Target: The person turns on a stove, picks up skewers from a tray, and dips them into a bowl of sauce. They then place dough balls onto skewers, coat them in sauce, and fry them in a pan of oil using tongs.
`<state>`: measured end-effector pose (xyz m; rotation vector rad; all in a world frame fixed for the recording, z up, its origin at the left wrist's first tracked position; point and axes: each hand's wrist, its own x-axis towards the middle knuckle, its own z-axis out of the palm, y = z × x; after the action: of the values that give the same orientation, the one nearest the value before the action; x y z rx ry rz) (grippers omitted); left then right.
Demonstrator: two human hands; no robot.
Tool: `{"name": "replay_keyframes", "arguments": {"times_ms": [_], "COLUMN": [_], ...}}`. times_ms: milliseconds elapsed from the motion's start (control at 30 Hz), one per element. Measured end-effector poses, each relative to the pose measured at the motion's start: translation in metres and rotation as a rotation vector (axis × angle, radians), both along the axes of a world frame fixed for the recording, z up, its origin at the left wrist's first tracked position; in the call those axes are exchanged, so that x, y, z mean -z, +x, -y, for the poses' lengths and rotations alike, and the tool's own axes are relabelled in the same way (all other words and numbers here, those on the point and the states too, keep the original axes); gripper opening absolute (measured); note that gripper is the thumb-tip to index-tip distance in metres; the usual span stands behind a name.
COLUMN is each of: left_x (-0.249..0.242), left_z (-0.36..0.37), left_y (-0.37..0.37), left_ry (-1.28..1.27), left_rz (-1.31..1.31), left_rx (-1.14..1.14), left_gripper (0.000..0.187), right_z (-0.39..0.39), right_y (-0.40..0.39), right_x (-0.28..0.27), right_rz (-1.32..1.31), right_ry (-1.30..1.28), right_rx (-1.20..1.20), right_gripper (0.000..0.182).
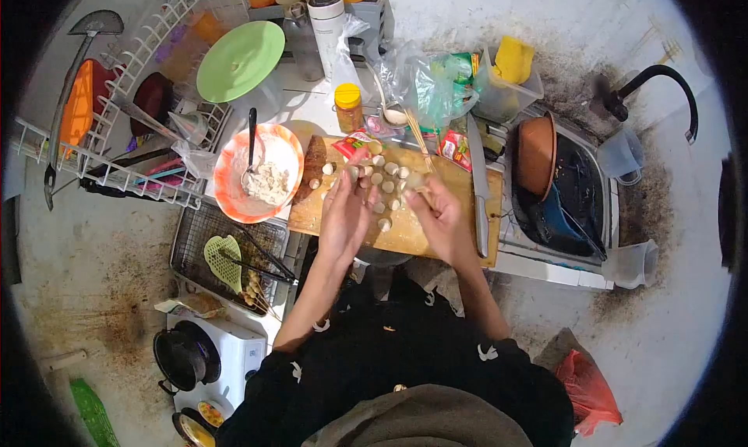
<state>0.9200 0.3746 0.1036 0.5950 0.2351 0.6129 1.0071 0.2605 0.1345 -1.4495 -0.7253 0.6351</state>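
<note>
Both of my hands are above a wooden cutting board [456, 241] strewn with several small, pale dough balls [384, 224]. My left hand [348, 217] has its fingers bent upward, with a small pale dough ball [353, 173] at the thumb and fingertips. Opposite it, my right hand [442, 223] pinches a pale piece of dough [414, 181] between thumb and finger. Thin bamboo skewers [416, 133] lie at the board's back edge, beyond my right hand. A large knife [480, 205] rests along the right side of the board.
Left of the board stands an orange-and-white bowl [220, 170] with white dough and a spoon [252, 139]. A wire basket [187, 244] holds a green strainer [223, 263] and skewered pieces. The sink [576, 205] is at right; a stove [234, 353] with a black pan [185, 357] is lower left.
</note>
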Motion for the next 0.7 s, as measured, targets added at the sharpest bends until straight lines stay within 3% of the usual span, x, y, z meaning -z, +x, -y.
{"name": "replay_keyframes", "arguments": {"times_ms": [33,167,267,700], "left_x": [0.006,-0.009,0.004,0.002], "left_z": [-0.003,0.001,-0.008,-0.014], "left_y": [-0.001,-0.004,-0.011,-0.017], "left_ry": [0.008,0.026,0.115,0.205], "left_rz": [0.039,-0.023,0.067,0.206], "left_rx": [-0.001,-0.118,-0.157,-0.241], "left_gripper": [0.041,0.04,0.039,0.04], "right_z": [0.003,0.009,0.01,0.013], "right_y": [-0.003,-0.013,-0.016,-0.02], "right_x": [0.0,0.004,0.004,0.011], "right_rz": [0.068,0.251,0.438,0.455], "right_ry": [-0.135,-0.23,-0.14,-0.101], "right_rx": [-0.04,-0.073,-0.024,-0.016], "right_gripper": [0.018,0.017,0.015,0.014]}}
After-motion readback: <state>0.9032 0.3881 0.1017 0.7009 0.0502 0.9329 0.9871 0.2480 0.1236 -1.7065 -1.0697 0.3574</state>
